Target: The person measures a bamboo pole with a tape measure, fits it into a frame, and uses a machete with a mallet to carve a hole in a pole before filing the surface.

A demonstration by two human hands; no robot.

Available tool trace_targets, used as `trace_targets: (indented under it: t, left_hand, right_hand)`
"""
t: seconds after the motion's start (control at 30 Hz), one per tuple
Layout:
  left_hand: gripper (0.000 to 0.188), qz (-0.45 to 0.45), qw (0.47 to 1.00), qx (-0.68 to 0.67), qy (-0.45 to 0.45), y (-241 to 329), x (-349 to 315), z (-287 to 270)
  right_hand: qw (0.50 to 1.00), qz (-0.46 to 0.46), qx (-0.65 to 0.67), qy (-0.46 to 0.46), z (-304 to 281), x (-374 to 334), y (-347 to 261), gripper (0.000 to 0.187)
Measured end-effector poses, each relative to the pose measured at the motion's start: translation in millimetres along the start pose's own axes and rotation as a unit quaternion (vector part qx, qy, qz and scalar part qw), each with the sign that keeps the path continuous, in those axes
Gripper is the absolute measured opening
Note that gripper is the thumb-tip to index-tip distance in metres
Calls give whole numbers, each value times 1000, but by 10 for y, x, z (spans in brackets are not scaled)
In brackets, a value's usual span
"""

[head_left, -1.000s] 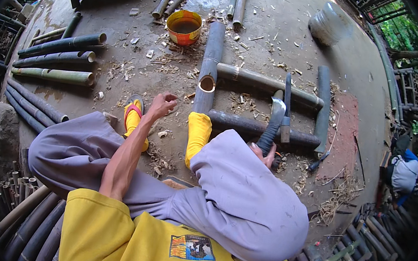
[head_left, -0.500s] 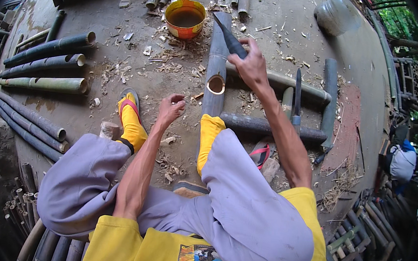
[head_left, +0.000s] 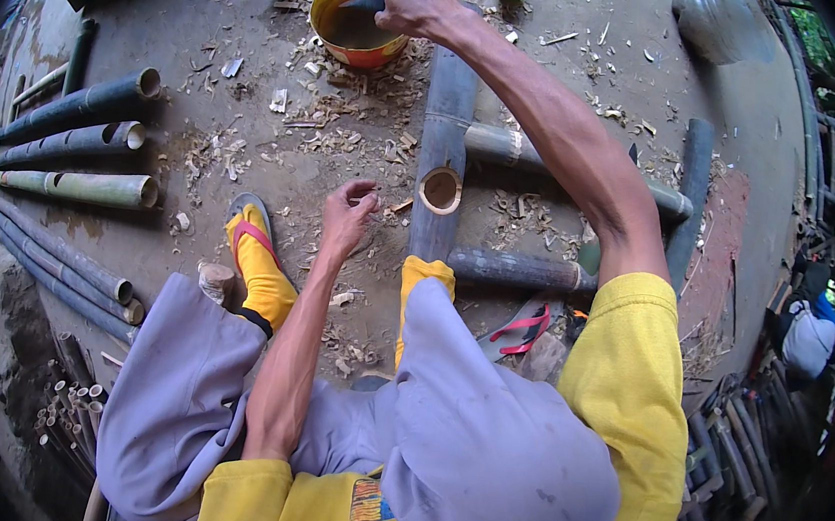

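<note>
My right hand (head_left: 409, 1) is stretched to the far side, closed on a dark knife (head_left: 366, 2) above the rim of a red and yellow bucket (head_left: 359, 58). Cloudy liquid fills part of that bucket, and the knife's far end dips inside it, mostly out of sight. My left hand (head_left: 347, 216) hovers over the ground with nothing in it, its fingers loosely bent and apart. Right of it lies a thick bamboo pole (head_left: 448, 103) with a round hole cut in its upper face, the near end under my yellow-socked foot (head_left: 426, 271).
Crosswise bamboo pieces (head_left: 517, 268) join the pole to an upright-lying one (head_left: 691, 186) at the right. Cut bamboo tubes (head_left: 68, 185) lie at the left. Wood shavings (head_left: 344, 138) litter the ground. A large translucent jug (head_left: 721, 27) rests at the far right.
My right hand has carried the knife away from me and leftward, from above the pole to the bucket, dipping it in. My left hand has barely moved. The view has shifted slightly.
</note>
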State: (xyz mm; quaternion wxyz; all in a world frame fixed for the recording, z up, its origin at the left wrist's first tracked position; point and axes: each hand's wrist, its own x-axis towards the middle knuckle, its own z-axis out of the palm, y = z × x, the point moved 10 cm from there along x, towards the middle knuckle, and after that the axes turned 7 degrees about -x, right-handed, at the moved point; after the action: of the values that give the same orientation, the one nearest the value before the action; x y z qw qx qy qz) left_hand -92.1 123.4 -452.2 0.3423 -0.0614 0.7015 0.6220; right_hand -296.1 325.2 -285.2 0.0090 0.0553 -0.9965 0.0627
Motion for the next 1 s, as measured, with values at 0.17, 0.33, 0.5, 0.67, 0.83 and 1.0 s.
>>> trace_targets:
  t: [0.17, 0.33, 0.5, 0.67, 0.83, 1.0]
  left_hand:
    - [22, -53, 997, -52, -12, 76, 53, 45]
    - [42, -156, 956, -149, -197, 363, -199, 720]
    - [65, -247, 846, -350, -319, 466, -817, 1468]
    - [53, -411, 794, -375, -247, 16, -972, 1844]
    - [36, -380, 731, -531, -198, -147, -807, 2213]
    - [31, -406, 730, -545, -76, -116, -850, 2143]
  right_hand:
    - [995, 34, 87, -19, 241, 59, 159, 26]
    - [913, 148, 375, 66, -196, -1353, 266, 63]
    - [850, 245, 426, -191, 60, -2965, 22, 39]
    - [921, 159, 216, -283, 384, -3737, -2, 46]
    - [964, -9, 32, -262, 319, -3376, 250, 42]
    - [938, -48, 76, -336, 453, -3177, 320, 37]
